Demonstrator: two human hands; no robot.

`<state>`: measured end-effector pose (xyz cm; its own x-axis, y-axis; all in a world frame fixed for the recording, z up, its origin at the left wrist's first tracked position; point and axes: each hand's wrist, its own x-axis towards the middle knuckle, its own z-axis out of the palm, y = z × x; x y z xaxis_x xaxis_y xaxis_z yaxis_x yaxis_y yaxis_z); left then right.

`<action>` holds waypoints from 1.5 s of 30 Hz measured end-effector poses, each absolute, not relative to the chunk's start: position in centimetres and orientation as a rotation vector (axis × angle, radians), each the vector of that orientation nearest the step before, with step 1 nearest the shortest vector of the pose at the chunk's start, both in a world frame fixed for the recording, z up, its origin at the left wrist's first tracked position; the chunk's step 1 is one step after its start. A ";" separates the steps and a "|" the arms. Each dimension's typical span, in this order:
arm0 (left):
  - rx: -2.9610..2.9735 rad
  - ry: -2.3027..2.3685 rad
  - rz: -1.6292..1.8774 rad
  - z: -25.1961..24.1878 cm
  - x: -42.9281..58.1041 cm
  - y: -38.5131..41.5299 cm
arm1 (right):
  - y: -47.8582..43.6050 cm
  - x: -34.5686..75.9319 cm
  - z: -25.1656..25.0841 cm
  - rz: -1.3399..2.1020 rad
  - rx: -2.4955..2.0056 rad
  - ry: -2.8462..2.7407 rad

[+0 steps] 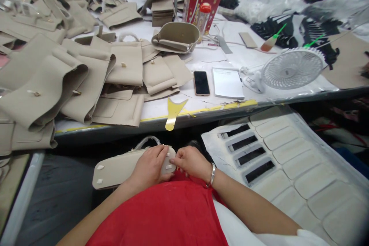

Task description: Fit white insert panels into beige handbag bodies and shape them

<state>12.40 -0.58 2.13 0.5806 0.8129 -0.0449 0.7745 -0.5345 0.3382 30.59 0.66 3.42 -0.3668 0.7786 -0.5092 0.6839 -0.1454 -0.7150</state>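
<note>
A beige handbag [115, 169] lies bottom-up in my lap, below the table edge, with small feet on its base and a clear-wrapped handle behind it. My left hand [150, 167] is wrapped over its right end, fingers closed on the bag. My right hand [190, 162], with a silver bracelet on the wrist, pinches at the same end of the bag, fingers curled; what is under the fingertips is hidden. A red garment [167, 215] covers my lap.
The white table [201, 105] carries heaps of beige bag panels [72, 77], a half-made bag [175, 37], a phone [201, 83], a notebook [227, 82], a small white fan [292, 68], a red box [201, 4] and a yellow tool [173, 113] at the edge. A quilted pad [288, 161] lies to my right.
</note>
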 end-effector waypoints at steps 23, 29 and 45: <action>2.399 1.351 0.228 3.0 12.4 -1.1 | 0.9 29.6 3.4 1.643 -1.778 -1.962; 2.377 1.306 0.336 2.7 11.8 -1.6 | 1.0 28.9 4.5 1.475 -1.903 -2.062; 0.960 1.801 0.773 2.1 -6.4 -6.8 | 1.3 27.2 4.7 1.679 -2.029 -1.938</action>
<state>-6.37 -6.78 2.08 -0.2697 0.8614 -0.4303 0.2820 0.4979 0.8201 27.18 1.34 4.75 -0.2249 0.6672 -0.7101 0.7981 -0.2920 -0.5271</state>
